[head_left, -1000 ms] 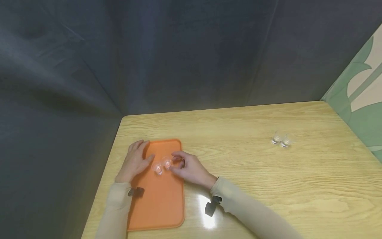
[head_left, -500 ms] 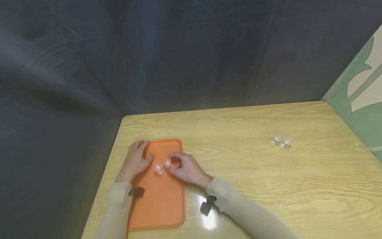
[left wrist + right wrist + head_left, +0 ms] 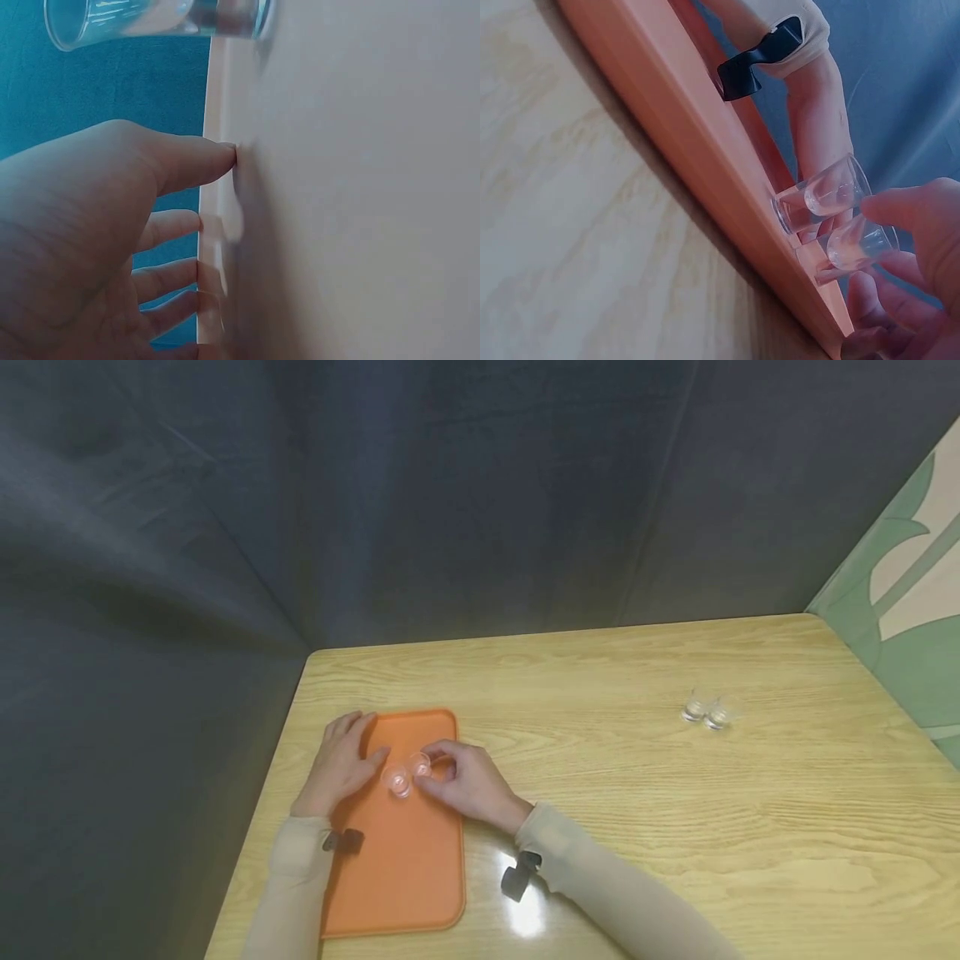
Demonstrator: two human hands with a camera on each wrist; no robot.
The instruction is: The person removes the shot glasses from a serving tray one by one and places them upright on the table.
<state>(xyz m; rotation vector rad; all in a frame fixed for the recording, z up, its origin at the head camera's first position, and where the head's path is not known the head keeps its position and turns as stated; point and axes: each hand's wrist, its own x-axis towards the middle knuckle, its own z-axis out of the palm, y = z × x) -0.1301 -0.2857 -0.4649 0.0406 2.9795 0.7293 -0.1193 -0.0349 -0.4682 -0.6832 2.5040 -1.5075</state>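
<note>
My right hand reaches in over the right rim of the orange tray, thumb and fingers curved to pinch a clear shot glass standing upright on it, just beside a second shot glass. My left hand lies at the left rim, fingers extended, thumb apart and pointing inward.

A wood-grain table bears an orange tray and, well apart rightward, 2 clear glasses.
</note>
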